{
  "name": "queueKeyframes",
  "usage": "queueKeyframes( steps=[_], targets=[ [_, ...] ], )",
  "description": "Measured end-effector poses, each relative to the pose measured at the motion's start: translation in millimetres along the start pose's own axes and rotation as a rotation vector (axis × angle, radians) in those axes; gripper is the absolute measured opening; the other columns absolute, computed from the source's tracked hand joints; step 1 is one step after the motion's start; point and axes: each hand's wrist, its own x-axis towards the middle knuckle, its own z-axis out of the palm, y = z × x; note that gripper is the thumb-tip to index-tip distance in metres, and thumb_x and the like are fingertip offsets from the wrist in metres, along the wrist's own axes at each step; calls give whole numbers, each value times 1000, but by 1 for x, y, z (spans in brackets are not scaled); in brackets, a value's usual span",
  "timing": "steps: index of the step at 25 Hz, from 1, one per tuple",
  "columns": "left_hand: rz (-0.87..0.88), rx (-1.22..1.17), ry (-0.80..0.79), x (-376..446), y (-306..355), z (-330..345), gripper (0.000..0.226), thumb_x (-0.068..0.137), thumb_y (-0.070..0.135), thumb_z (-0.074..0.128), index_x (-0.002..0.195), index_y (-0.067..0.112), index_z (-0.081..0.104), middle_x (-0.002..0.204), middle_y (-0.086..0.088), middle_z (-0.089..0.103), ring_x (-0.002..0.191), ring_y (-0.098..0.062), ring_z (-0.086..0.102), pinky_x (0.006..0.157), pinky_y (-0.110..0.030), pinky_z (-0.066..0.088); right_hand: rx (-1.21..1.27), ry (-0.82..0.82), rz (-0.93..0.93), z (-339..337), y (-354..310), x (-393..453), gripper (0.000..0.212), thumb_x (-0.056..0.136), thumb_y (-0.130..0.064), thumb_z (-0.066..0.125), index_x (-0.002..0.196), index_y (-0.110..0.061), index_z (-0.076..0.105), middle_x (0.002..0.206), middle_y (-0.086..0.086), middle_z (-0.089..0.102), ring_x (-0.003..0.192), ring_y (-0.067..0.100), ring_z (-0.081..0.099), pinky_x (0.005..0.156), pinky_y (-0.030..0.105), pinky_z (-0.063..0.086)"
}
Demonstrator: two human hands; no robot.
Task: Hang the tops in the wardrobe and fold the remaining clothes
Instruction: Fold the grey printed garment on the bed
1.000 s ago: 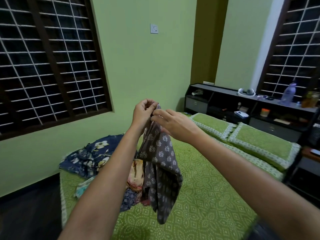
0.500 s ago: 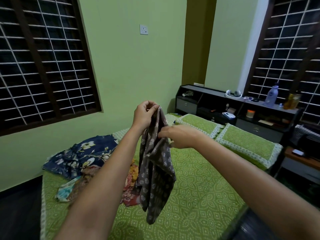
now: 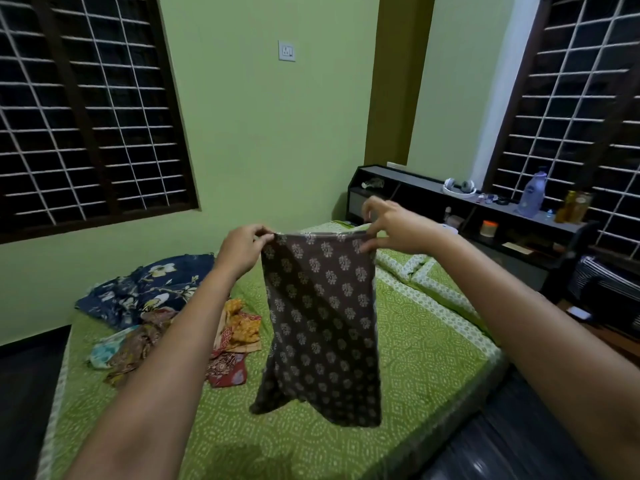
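brown printed garment (image 3: 320,320) held spread in the air above the middle of the bed (image 3: 433,358), top edge pinched at either corner by left hand (image 3: 242,249) and right hand (image 3: 394,225); folding step judged in hand, next needing lowering flat onto bed.

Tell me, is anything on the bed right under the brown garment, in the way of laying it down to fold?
Nothing visible. The brown garment hangs from both hands over bare bed cover. The clothes pile lies to its left, apart from it.
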Motion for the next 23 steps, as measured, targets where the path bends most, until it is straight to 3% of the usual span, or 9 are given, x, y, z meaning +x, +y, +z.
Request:
queueKeyframes(
  steps=[2,5,10,13,16,18,20,23],
  targets=[
    [23,94,75,0,27,4,14,94,30,57,98,22,68,82,1,63,64,-15,54,56,-27,40,-30,157,47,-13,24,-15,40,84,-56,58,98,-21,72,125,-6,37,118,19,39,90,36,44],
    [17,289,-30,-8,44,44,20,92,39,59,102,27,71,97,-1,71,77,-19,60,58,-26,40,-156,-111,155,-1,55,-34,39,87,-57,53,108,-28,68,122,-11,49,113,16,50,78,34,48],
    [18,289,-50,0,57,79,18,92,36,60,101,27,72,99,2,72,77,-16,61,58,-26,40,-148,-116,215,25,97,-38,35,89,-60,50,98,-32,68,101,-7,64,95,19,60,67,32,47],
    [-8,36,-74,27,66,95,9,93,22,59,94,20,68,85,-2,72,54,-12,67,55,-31,55,130,-56,201,19,124,-29,22,86,-50,61,77,-33,69,75,-6,68,74,14,62,65,33,52],
    [-104,-194,-101,78,59,124,7,96,9,52,96,7,59,83,1,62,57,-15,70,52,-24,57,565,68,263,25,161,7,12,78,-28,77,79,-16,75,69,1,71,62,10,67,60,21,55],
    [-203,-222,-137,121,35,165,8,98,6,48,98,4,56,83,-5,62,58,-14,69,50,-21,56,817,115,396,62,191,58,13,76,-12,78,83,-5,72,72,11,71,56,11,68,56,20,56],
    [-334,-152,-251,162,-7,218,7,98,3,46,97,4,53,84,-15,63,48,-4,64,46,-18,53,945,57,556,123,221,117,16,77,-1,74,89,-1,63,86,22,70,56,16,69,54,27,58],
    [-467,-79,-330,226,-73,291,13,98,1,44,89,8,50,86,-20,61,46,-5,59,50,-26,47,895,-24,711,205,262,208,36,80,7,70,111,-8,61,104,17,60,70,25,71,61,37,60]
  ],
)
